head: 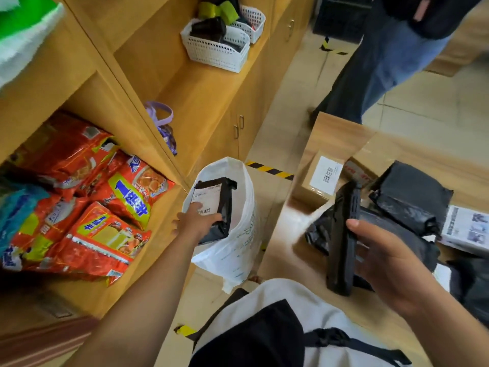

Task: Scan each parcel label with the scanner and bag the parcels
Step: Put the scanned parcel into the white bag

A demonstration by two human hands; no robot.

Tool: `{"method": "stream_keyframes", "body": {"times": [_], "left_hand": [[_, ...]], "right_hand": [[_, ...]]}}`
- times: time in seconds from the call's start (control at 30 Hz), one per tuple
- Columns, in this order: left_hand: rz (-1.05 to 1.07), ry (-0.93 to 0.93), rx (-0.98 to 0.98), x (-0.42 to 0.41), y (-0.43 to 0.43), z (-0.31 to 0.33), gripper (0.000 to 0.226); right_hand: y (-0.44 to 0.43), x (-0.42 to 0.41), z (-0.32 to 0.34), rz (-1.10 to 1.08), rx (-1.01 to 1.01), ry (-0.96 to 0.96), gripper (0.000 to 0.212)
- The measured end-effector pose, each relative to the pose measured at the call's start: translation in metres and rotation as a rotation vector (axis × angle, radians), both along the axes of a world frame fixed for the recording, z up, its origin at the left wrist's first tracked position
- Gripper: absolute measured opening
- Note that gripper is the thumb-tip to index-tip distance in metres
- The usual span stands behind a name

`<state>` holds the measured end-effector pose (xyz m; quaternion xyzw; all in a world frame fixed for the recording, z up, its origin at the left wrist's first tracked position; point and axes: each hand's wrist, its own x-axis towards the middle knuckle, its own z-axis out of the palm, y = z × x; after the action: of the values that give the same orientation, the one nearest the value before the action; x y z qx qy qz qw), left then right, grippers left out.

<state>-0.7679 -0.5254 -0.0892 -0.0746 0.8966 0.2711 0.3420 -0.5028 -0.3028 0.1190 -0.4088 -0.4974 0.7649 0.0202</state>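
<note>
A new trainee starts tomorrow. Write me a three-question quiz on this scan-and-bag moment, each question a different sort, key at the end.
1. True or false: the left hand grips a black parcel at the mouth of the white bag.
2. What does the right hand hold? A) a pen B) the black scanner C) a tape roll
3. Fill in: the cardboard box on the table bears a white label with a printed ____.
Key: 1 true; 2 B; 3 barcode.
</note>
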Motion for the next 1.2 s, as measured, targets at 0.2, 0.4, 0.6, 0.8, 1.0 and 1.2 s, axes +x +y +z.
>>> {"method": "stream_keyframes", "body": {"times": [0.2,0.4,0.6,0.8,1.0,1.2], "left_hand": [[-0.228,0.026,-0.225,-0.007,0.016,-0.017,0.087],[-0.323,0.064,-0.279,-0.010,0.025,-0.030,0.084],[-0.375,0.039,-0.277,-0.010,0.023,-0.033,0.098],[-0.278,0.125,-0.121,-0.001,0.040,-0.028,0.063],[-0.208,0.116,0.359,0.023,0.071,-0.001,0.020],[-0.327,0.112,0.578,0.059,0.116,0.043,0.016]], "right_hand": [[-0.010,0.009,0.001,-0.092,0.038,-0.008,0.033],[-0.017,0.023,0.002,-0.167,0.068,-0.005,0.026],[-0.022,0.032,0.000,-0.186,0.057,0.006,0.022],[-0.024,0.043,-0.002,-0.223,0.026,0.037,0.017],[-0.024,0.056,-0.007,-0.329,0.012,0.020,0.029],[-0.018,0.079,-0.006,-0.375,0.004,0.038,0.038]]}}
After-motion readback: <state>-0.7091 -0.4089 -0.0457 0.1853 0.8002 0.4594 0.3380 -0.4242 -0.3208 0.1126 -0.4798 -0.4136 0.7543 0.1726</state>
